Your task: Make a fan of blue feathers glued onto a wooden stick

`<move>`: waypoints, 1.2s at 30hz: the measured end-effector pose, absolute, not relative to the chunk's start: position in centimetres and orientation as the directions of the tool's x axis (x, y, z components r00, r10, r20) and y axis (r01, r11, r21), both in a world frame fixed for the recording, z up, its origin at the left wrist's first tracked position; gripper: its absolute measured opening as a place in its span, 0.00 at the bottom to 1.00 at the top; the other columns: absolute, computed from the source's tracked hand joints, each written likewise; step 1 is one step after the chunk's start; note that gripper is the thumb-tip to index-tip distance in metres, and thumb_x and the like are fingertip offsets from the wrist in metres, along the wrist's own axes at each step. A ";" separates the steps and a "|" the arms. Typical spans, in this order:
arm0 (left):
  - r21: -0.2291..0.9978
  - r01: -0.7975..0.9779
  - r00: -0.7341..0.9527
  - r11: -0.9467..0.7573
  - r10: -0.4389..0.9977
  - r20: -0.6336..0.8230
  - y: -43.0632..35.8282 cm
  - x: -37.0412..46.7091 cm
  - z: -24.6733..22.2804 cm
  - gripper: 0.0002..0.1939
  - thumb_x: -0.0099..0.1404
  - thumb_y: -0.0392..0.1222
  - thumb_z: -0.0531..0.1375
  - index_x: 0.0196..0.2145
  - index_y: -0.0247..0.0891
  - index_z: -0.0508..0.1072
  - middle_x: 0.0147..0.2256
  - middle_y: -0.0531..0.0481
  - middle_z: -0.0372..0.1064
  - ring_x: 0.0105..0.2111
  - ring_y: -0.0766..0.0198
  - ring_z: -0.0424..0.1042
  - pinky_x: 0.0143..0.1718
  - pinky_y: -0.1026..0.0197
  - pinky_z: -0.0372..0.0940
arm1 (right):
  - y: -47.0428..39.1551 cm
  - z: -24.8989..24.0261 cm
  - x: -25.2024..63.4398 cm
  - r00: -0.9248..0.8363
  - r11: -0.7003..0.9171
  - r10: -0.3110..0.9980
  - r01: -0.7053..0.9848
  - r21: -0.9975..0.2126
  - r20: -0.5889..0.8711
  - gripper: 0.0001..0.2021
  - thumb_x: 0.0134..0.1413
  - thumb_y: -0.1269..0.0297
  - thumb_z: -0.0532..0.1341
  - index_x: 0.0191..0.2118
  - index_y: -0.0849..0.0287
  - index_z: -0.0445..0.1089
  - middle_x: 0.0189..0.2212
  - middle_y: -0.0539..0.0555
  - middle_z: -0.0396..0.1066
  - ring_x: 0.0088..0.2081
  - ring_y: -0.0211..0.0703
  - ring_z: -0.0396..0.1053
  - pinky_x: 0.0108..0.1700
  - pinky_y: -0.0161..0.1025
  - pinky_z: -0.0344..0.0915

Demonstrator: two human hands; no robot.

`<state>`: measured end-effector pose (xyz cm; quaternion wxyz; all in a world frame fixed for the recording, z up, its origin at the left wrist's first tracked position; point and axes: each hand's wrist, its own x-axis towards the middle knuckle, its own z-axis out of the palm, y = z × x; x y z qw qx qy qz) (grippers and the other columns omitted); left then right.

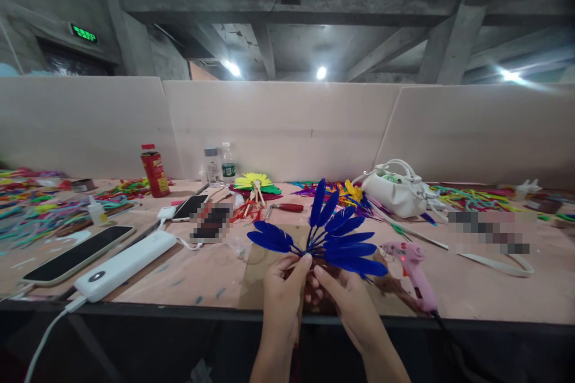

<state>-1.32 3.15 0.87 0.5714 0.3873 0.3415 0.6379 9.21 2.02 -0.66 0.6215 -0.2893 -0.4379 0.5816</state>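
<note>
As I monitored remotely, the left hand [284, 284] and right hand [345, 298] pinched the blue feathers [345, 222] by their stems over the cardboard [253, 278]; a glue gun [415, 269] lay by the cardboard's right edge.

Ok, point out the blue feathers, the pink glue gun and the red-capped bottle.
Blue feathers [347, 242]: head view, vane of one feather.
Pink glue gun [417, 274]: head view, upper handle.
Red-capped bottle [154, 175]: head view, label.

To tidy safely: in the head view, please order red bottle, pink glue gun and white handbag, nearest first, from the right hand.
1. Pink glue gun, to the right.
2. White handbag, behind the glue gun.
3. Red bottle, far left.
</note>
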 end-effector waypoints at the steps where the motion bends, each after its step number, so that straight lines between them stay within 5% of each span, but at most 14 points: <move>1: 0.877 -0.467 -0.050 -0.114 0.993 0.103 3.1 -1.4 0.9 0.18 0.54 0.51 0.74 0.25 0.34 0.77 0.15 0.55 0.69 0.12 0.71 0.64 0.13 0.70 0.60 | 2.0 -0.7 9.3 -0.070 0.149 0.976 -0.474 -0.868 0.205 0.20 0.52 0.51 0.74 0.44 0.61 0.77 0.27 0.49 0.72 0.25 0.39 0.71 0.27 0.35 0.69; 13: 0.876 -0.458 -0.099 -0.152 0.988 0.119 3.4 -1.6 0.6 0.17 0.52 0.50 0.74 0.24 0.34 0.77 0.15 0.55 0.69 0.13 0.71 0.64 0.14 0.71 0.60 | 2.6 -1.0 9.9 -0.151 0.138 0.968 -0.352 -0.926 0.201 0.28 0.50 0.43 0.73 0.49 0.60 0.77 0.36 0.55 0.79 0.36 0.48 0.78 0.41 0.45 0.77; 20: 0.888 -0.409 -0.123 -0.209 0.977 0.173 3.1 -1.6 0.9 0.17 0.55 0.48 0.71 0.20 0.35 0.74 0.15 0.56 0.66 0.13 0.73 0.61 0.15 0.72 0.56 | 0.7 0.4 11.5 -0.246 0.283 0.930 0.011 -0.959 0.272 0.20 0.61 0.46 0.65 0.51 0.52 0.80 0.45 0.55 0.80 0.48 0.51 0.76 0.53 0.45 0.72; 26: 0.928 -0.310 -0.065 -0.205 0.979 0.194 3.3 -1.5 0.8 0.16 0.57 0.49 0.70 0.23 0.35 0.74 0.16 0.55 0.68 0.14 0.71 0.61 0.15 0.70 0.57 | -1.1 1.4 12.4 -0.006 0.431 0.890 0.335 -0.838 0.456 0.15 0.65 0.51 0.62 0.32 0.54 0.80 0.30 0.53 0.78 0.33 0.45 0.75 0.34 0.35 0.70; 30: 0.956 -0.208 0.016 -0.206 0.977 0.214 3.2 -1.3 0.5 0.13 0.55 0.49 0.69 0.25 0.36 0.75 0.19 0.54 0.69 0.16 0.66 0.67 0.16 0.67 0.61 | -0.9 1.0 11.5 0.203 0.579 0.670 0.458 -0.674 0.714 0.07 0.65 0.58 0.64 0.40 0.53 0.80 0.37 0.53 0.79 0.38 0.45 0.77 0.36 0.34 0.72; 36: 0.916 0.046 0.076 -0.399 0.916 0.395 2.8 -1.5 0.8 0.12 0.60 0.45 0.63 0.24 0.36 0.76 0.25 0.51 0.67 0.21 0.64 0.68 0.20 0.64 0.61 | 0.2 0.0 11.2 0.119 0.607 0.503 0.656 -0.448 0.856 0.08 0.67 0.66 0.63 0.48 0.55 0.78 0.38 0.55 0.77 0.38 0.43 0.78 0.34 0.33 0.73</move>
